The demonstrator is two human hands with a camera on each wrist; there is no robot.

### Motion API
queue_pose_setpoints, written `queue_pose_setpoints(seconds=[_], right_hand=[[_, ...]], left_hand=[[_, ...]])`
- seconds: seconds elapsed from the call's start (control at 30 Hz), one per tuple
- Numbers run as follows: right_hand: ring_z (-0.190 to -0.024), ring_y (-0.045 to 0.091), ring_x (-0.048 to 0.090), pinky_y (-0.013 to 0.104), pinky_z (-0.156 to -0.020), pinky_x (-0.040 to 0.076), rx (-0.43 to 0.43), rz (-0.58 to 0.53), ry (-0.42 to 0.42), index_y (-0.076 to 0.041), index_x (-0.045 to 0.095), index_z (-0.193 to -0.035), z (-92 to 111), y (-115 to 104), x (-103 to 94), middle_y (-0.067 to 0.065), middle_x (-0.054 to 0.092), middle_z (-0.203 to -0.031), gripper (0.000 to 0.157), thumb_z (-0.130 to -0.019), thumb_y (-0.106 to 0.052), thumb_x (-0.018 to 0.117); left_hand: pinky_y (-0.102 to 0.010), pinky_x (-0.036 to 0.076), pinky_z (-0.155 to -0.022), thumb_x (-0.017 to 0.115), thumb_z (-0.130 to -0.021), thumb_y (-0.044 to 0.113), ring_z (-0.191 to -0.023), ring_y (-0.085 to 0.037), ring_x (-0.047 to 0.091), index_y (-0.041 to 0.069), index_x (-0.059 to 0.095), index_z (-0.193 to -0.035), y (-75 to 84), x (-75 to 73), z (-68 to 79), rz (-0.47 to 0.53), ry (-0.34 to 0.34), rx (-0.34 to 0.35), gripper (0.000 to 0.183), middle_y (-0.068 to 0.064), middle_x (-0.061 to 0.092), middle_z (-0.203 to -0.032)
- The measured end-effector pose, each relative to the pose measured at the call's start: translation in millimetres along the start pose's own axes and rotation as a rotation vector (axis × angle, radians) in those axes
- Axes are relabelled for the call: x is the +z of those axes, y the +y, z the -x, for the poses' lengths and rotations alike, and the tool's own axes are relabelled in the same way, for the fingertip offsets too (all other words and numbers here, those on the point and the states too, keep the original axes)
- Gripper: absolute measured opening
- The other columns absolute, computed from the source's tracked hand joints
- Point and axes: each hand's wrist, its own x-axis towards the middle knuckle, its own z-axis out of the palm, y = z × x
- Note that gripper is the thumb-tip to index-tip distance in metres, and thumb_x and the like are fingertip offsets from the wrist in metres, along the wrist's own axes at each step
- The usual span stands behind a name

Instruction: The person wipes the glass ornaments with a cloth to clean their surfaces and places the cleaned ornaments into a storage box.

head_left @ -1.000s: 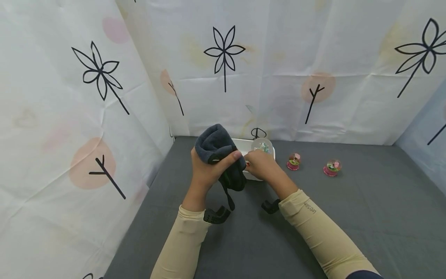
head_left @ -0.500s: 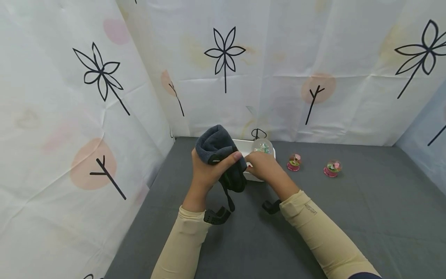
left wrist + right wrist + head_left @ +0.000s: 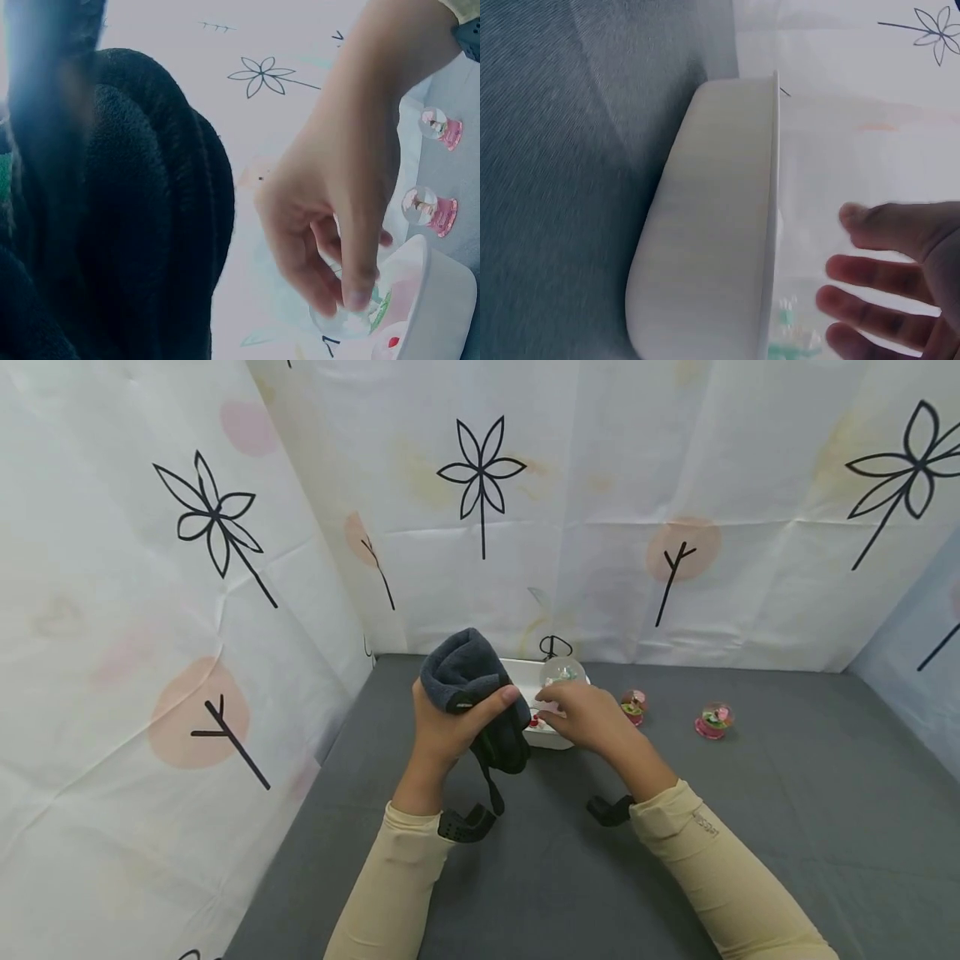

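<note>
My left hand (image 3: 442, 722) grips a dark grey-blue fleecy item (image 3: 468, 668), folded and soft, with a black lower part and a dangling strap; its exact kind is unclear. It is held up in front of a white plastic tub (image 3: 551, 741). My right hand (image 3: 588, 714) hovers over the tub's right side, fingers loosely bent and apart, holding nothing. Inside the tub stands a clear snow globe (image 3: 562, 669) with green in it. A small white thing with a red spot (image 3: 393, 343) also lies in the tub, partly hidden in the head view.
Two small snow globes with pink bases, the nearer one (image 3: 633, 706) partly behind my right hand and the other (image 3: 715, 720) farther right, stand on the grey tabletop (image 3: 787, 827). A white patterned cloth (image 3: 600, 468) hangs behind and at the sides.
My right hand has drawn back to the right from beside the fleecy item, its fingers parting and uncovering the red-spotted thing. My left hand stays in place with its grip.
</note>
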Motion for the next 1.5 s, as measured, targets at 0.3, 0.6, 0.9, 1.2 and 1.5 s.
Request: queue_pose_setpoints(seconds=[0.3, 0.6, 0.9, 1.2, 1.5], right_hand=[[-0.095, 0.027, 0.073, 0.049, -0.081, 0.058, -0.055, -0.072, 0.184, -0.01, 0.079, -0.116, 29.0, 24.4, -8.2, 0.007, 0.078, -0.106, 0.02, -0.098, -0.019, 0.078], [-0.102, 0.033, 0.072, 0.054, -0.086, 0.059, 0.043, -0.133, 0.269, -0.007, 0.078, -0.118, 55.4, 59.1, -15.8, 0.013, 0.077, -0.116, 0.022, -0.098, -0.018, 0.078], [-0.115, 0.04, 0.065, 0.062, -0.097, 0.052, 0.142, -0.232, 0.441, -0.005, 0.075, -0.124, 78.8, 88.3, -34.8, 0.02, 0.072, -0.125, 0.027, -0.098, -0.012, 0.077], [-0.123, 0.047, 0.058, 0.068, -0.099, 0.048, 0.325, -0.191, 0.484, 0.0, 0.068, -0.135, 102.7, 124.3, -57.4, 0.029, 0.063, -0.138, 0.04, -0.103, -0.022, 0.072], [-0.134, 0.053, 0.051, 0.07, -0.104, 0.045, 0.46, -0.207, 0.405, 0.001, 0.056, -0.148, 119.3, 148.4, -62.6, 0.032, 0.054, -0.149, 0.055, -0.106, -0.032, 0.067]], left_hand=[[-0.031, 0.056, -0.071, 0.092, -0.083, 0.041, -0.074, -0.019, 0.062, 0.005, 0.072, -0.101, 0.2, 1.3, -0.7, -0.002, -0.002, 0.002, 0.045, -0.008, 0.069, -0.086], [-0.031, 0.056, -0.072, 0.094, -0.08, 0.026, -0.075, -0.019, 0.062, 0.005, 0.072, -0.1, -3.0, 1.9, 1.0, 0.017, 0.006, -0.002, 0.036, -0.009, 0.069, -0.085], [-0.03, 0.055, -0.069, 0.093, -0.078, 0.006, -0.073, -0.019, 0.062, 0.003, 0.069, -0.097, -1.4, 2.8, 0.7, 0.035, -0.005, -0.025, 0.03, -0.01, 0.067, -0.084], [-0.031, 0.057, -0.068, 0.093, -0.083, 0.029, -0.07, -0.019, 0.065, 0.004, 0.069, -0.094, 0.1, 2.9, -0.2, 0.031, -0.009, -0.013, 0.037, -0.01, 0.068, -0.081], [-0.031, 0.055, -0.068, 0.093, -0.081, 0.016, -0.072, -0.019, 0.063, 0.005, 0.069, -0.095, -1.5, 4.6, 2.1, 0.02, -0.011, -0.023, 0.03, -0.008, 0.068, -0.082]])
